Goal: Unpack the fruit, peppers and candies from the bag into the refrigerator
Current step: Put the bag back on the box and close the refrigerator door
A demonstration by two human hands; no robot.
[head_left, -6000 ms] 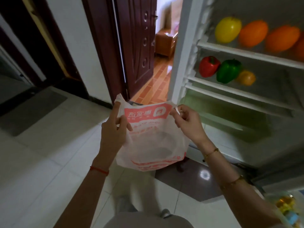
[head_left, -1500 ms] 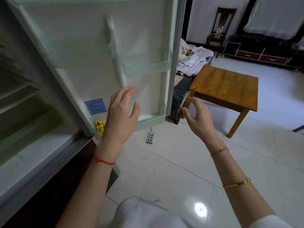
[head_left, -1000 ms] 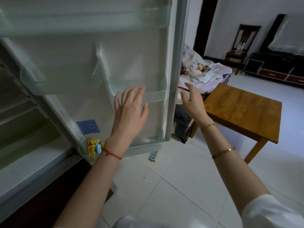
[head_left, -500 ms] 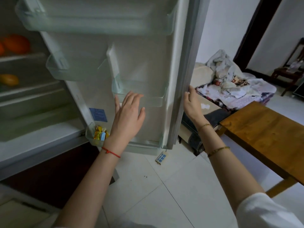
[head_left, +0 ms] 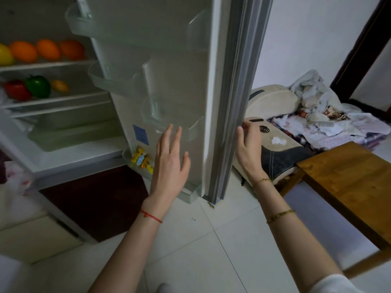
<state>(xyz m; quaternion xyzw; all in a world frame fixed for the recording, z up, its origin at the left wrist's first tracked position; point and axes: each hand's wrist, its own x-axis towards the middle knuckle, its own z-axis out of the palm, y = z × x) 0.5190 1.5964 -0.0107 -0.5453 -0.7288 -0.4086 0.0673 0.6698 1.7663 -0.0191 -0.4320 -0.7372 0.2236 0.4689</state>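
Note:
The refrigerator door [head_left: 190,81] stands partly swung in. My left hand [head_left: 170,163] is spread flat against the door's inner side, below a clear door bin. My right hand [head_left: 247,151] rests on the door's outer edge, fingers around the grey seal. Wrapped candies [head_left: 140,159] lie in the lowest door bin. Oranges [head_left: 45,49] and a yellow fruit [head_left: 5,55] sit on the upper shelf. A red pepper [head_left: 17,89], a green pepper [head_left: 39,86] and a small yellow one [head_left: 60,85] sit on the shelf below. The bag is not clearly in view.
A wooden table [head_left: 347,182] stands to the right, close to the door's swing. Behind it a low seat holds a pile of cloths [head_left: 317,115]. White tiled floor [head_left: 211,250] lies underfoot. The fridge's lower compartment [head_left: 38,235] is shut.
The bag has left my hands since six seconds ago. Both hands reached the door, and it has swung further toward the fridge body, showing the shelves again.

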